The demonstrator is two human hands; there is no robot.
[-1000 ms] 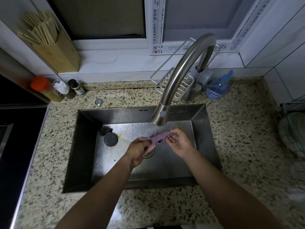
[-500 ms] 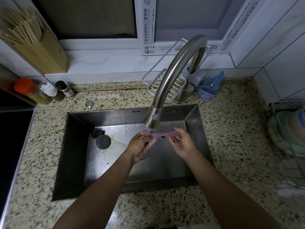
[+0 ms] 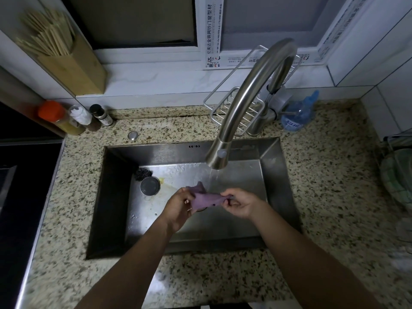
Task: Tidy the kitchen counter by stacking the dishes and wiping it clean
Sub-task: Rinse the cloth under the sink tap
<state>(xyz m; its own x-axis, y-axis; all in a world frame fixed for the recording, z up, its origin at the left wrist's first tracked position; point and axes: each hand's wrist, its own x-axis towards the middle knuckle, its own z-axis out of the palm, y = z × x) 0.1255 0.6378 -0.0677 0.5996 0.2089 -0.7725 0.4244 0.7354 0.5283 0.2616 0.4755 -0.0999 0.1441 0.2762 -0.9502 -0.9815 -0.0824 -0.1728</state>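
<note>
Rinsing the purple cloth [image 3: 206, 199] over the sink [image 3: 270, 175] rn: left hand [image 3: 180, 208] & right hand [image 3: 239, 204] each pinch an end. Imo shift it fully under the faucet [image 3: 245, 103] stream, then wring.

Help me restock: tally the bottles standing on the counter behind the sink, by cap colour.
Orange-capped bottle: 1
White-capped bottle: 1
Black-capped bottle: 1
Blue-capped bottle: 1
Total: 4

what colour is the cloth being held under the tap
The cloth is a muted purple, plain with no pattern; the head view shows it.
</note>
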